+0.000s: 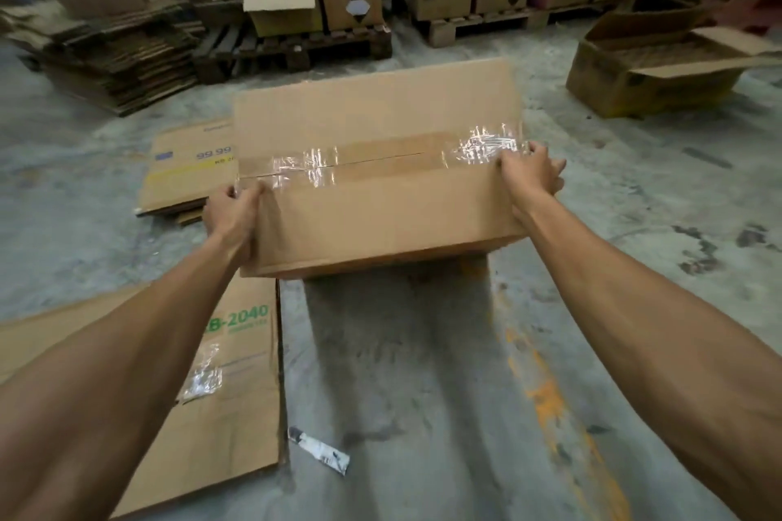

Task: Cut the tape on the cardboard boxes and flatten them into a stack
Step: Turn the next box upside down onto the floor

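Single view only, head-worn, wide-angle, looking forward and down from standing height. Both forearms entering from the bottom corners, reaching away from the lens; left hand (230, 212) and right hand (532, 173) near mid-frame, at arm's length. Taped box (381, 190) centred, close, seen from above and from the near side. Concrete floor (402, 393) filling the lower half, right under the lens. Flattened carton (237, 372) at lower left, partly behind the left forearm. Far ground along the top edge: pallets (296, 44) and stacked cartons, blurred and bent by lens distortion. No second view, so no shared area.
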